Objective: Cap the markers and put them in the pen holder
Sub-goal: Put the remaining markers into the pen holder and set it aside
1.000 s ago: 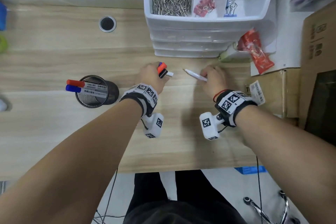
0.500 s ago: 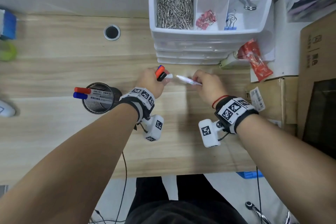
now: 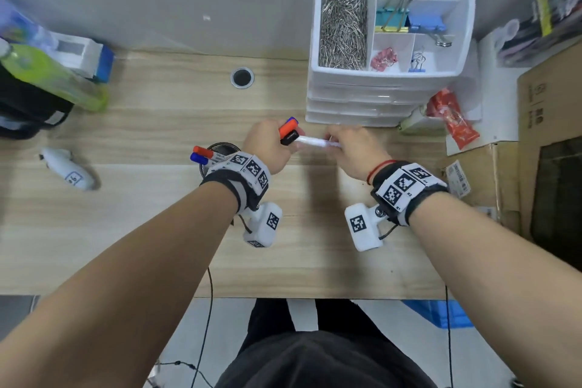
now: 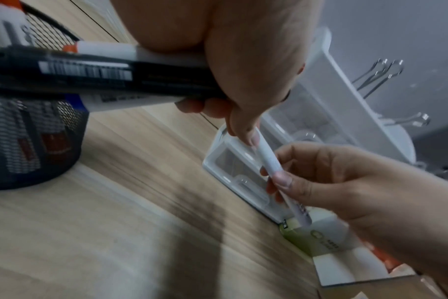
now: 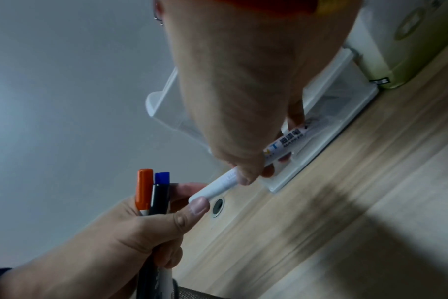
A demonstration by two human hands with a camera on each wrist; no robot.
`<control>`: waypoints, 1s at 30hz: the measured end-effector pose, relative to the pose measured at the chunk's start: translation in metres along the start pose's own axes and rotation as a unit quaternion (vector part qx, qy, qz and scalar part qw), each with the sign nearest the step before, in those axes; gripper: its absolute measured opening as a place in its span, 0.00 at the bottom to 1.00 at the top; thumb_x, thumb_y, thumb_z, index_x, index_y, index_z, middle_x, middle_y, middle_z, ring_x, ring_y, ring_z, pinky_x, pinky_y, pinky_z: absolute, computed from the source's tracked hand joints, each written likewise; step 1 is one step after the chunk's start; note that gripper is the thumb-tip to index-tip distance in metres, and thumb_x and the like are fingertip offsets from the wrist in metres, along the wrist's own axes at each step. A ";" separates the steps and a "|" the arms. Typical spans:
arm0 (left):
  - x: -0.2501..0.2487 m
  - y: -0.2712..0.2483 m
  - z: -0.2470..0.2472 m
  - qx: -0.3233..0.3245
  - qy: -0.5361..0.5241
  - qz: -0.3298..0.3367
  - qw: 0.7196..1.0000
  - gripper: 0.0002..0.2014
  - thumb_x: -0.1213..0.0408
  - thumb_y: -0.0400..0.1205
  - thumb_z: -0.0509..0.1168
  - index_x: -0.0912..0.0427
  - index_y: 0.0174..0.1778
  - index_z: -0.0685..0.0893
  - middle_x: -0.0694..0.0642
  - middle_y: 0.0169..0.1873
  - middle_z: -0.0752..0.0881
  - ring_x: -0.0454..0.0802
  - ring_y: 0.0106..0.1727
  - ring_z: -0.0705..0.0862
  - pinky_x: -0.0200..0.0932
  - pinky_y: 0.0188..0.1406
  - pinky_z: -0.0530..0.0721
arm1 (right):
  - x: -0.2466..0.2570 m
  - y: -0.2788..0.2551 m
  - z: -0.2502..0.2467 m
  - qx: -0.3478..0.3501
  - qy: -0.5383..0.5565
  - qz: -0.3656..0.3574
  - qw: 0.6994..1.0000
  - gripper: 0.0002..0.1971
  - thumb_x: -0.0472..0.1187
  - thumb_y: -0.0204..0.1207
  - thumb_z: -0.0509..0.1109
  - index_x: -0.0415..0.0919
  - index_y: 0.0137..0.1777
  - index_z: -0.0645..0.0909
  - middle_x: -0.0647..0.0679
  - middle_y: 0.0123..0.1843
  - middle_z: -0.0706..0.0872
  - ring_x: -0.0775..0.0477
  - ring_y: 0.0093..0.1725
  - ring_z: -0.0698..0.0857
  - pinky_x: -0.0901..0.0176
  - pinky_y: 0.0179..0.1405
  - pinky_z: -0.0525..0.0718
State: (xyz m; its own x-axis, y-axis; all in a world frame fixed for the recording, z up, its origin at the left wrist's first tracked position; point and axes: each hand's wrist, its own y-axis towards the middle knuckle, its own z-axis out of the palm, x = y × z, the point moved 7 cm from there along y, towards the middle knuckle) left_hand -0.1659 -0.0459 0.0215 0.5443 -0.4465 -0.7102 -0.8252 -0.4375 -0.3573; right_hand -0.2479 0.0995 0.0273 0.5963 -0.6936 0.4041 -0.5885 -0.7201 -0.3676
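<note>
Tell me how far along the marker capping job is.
Done: two capped markers stand in the pen holder. In hand: the left hand grips three capped markers while both hands press a white cap onto the white marker. Left: putting these four in the holder.

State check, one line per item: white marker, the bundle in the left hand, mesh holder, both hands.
White marker: held level between both hands, cap end at the left thumb.
Orange, blue and black capped markers: bundled in the left hand.
Black mesh pen holder: upright, two capped markers inside.
Right hand: grips the white barrel.
</note>
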 end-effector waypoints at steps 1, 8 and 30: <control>-0.001 -0.006 -0.007 -0.004 -0.011 0.003 1.000 0.06 0.60 0.73 0.76 0.43 0.42 0.89 0.45 0.32 0.85 0.49 0.38 0.85 0.40 0.41 0.82 | 0.010 -0.002 0.001 0.017 0.018 -0.012 1.000 0.08 0.43 0.83 0.66 0.43 0.58 0.82 0.44 0.48 0.86 0.36 0.51 0.83 0.53 0.42 0.69; -0.004 -0.048 -0.043 0.023 -0.117 0.010 0.993 0.12 0.56 0.70 0.78 0.61 0.37 0.86 0.52 0.28 0.82 0.47 0.30 0.77 0.42 0.36 0.79 | 0.069 -0.027 0.004 0.082 0.188 0.063 0.977 0.42 0.78 0.74 0.43 0.42 0.47 0.84 0.45 0.48 0.86 0.43 0.50 0.81 0.48 0.56 0.78; 0.118 -0.113 -0.140 -0.158 -0.368 -0.158 0.902 0.08 0.60 0.79 0.73 0.60 0.39 0.83 0.57 0.30 0.85 0.42 0.19 0.80 0.43 0.28 0.80 | 0.171 -0.010 0.032 -0.013 0.469 0.073 0.880 0.23 0.62 0.84 0.57 0.45 0.36 0.72 0.49 0.30 0.74 0.47 0.30 0.73 0.47 0.43 0.76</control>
State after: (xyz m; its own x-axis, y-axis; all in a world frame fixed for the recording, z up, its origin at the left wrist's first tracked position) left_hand 0.0127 -0.1584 0.0635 0.4014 0.3289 -0.8548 -0.4986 -0.7044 -0.5052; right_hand -0.1227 -0.0124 0.0733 -0.1939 -0.4493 0.8721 -0.6411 -0.6149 -0.4593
